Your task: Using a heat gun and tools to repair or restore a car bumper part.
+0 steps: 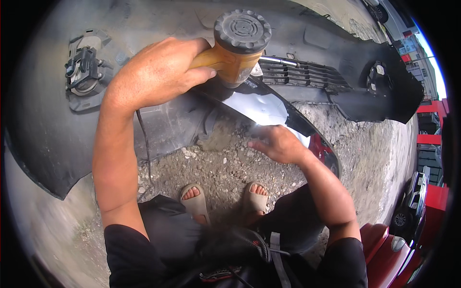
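Head view: left hand (153,72) wraps the handle of one yellow tool (238,60), heat-gun-like, black end up, nose down, probably to aim at the panel (261,108). One glossy panel, just below and right of that grip. Right hand (278,144) at panel's near edge, maybe steadying it; can't tell if pinching. One bumper (168,129) around; two lamps (86,74), one left of left grip, one far right.

The panel (261,108) looks glossy; the bumper (168,127), matt plastic.
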A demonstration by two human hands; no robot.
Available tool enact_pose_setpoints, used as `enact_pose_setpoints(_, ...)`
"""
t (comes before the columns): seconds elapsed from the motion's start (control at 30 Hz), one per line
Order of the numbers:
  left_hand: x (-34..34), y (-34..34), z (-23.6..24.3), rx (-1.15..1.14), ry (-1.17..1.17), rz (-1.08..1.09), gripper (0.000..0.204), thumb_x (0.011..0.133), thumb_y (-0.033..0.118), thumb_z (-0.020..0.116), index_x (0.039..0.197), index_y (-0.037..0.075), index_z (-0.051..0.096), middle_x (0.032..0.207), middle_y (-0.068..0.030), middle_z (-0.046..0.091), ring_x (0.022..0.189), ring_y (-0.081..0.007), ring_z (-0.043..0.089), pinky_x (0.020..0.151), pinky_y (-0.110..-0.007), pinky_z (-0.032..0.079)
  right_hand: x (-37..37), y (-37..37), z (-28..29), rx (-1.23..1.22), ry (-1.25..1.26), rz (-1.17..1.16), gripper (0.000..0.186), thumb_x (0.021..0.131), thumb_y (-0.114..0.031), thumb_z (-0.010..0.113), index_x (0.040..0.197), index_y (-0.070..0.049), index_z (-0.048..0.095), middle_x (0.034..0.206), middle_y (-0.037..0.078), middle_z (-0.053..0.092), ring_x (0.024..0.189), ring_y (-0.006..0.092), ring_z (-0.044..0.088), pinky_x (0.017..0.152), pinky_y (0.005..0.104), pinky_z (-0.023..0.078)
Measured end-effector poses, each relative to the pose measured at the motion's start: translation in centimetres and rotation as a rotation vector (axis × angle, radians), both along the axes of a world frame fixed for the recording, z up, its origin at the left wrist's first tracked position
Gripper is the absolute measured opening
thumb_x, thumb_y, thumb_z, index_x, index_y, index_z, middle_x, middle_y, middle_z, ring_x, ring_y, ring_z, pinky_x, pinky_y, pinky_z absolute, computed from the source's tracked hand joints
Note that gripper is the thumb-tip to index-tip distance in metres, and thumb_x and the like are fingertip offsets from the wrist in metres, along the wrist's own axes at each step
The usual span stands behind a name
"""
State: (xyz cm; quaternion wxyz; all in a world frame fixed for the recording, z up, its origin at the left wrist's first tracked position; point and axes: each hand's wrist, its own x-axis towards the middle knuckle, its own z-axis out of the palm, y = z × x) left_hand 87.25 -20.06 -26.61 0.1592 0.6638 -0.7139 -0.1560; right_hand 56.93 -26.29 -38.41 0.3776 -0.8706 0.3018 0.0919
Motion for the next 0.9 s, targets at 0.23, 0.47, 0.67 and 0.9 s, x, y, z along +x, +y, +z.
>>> enact_pose_setpoints(0.23,-3.0,1.1,1.1,0.008,-0.02,0.04,0.038,0.088,0.023,0.069,0.113,-0.005,0.063,0.092,-0.0257,0.068,0.084,-0.0407,0.066,0.078,-0.043,0.051,-6.7,-19.8,-12.1,-0.237,0.115,-0.514,0.076,0.094,-0.065,0.054,0.125,0.003,0.064,0.126,0.026,0.065,0.121,0.037,0.061,0.103,0.0403,0.046)
enact_pose_setpoints(0.47,-4.3,7.7,1.0,0.032,0.076,0.341,0.03,0.079,0.014,0.073,0.104,-0.003,0.067,0.091,-0.0199,0.071,0.083,-0.0406,0.067,0.077,-0.041,0.052,-2.9,-20.1,-14.4,-0.018,0.18,-0.402,0.106,0.077,-0.09,0.049,0.114,0.007,0.069,0.115,0.029,0.069,0.113,0.0392,0.066,0.101,0.044,0.048)
enact_pose_setpoints(0.67,-4.4,13.6,-0.7,-0.161,-0.268,0.139,0.031,0.07,0.013,0.079,0.098,0.002,0.07,0.095,-0.0152,0.072,0.089,-0.0386,0.069,0.082,-0.042,0.054,-3.3,-18.1,-10.9,-0.089,0.117,-0.439,0.101,0.081,-0.089,0.043,0.097,0.006,0.076,0.1,0.03,0.071,0.102,0.0411,0.069,0.095,0.0461,0.051)
enact_pose_setpoints(0.9,-5.6,16.2,-5.4,-0.098,-0.14,0.121,0.057,0.065,0.021,0.084,0.114,-0.002,0.066,0.105,-0.0168,0.071,0.092,-0.0361,0.069,0.082,-0.043,0.054,-3.4,-15.2,-8.4,-0.213,0.104,-0.391,0.097,0.087,-0.084,0.041,0.109,0.005,0.073,0.102,0.03,0.071,0.106,0.042,0.068,0.098,0.0474,0.05)
